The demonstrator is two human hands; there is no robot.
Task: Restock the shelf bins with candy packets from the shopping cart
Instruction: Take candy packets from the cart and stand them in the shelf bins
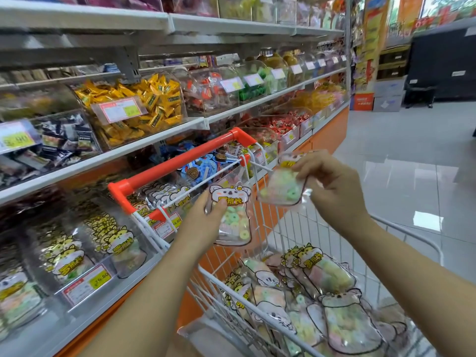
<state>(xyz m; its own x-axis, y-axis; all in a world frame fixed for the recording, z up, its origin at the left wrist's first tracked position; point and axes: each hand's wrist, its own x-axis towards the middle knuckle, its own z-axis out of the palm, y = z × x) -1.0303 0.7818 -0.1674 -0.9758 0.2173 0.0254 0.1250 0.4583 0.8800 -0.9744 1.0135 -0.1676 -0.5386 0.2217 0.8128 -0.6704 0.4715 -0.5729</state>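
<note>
The left hand (206, 219) is pinching a packet (233, 217) near its top, thumb on the printed front, and holding it upright over the handle (180, 161) end of the cart (219, 282). The right hand (332, 181), fingers curled, is gripping a second packet (282, 188) by its upper edge, just beside the first and slightly higher; this one is showing blurred. More packets (322, 300) are lying heaped in the cart. Bins (77, 253) are lining the shelf's front edge on the left, the lowest holding similar packets behind price tags (87, 282).
</note>
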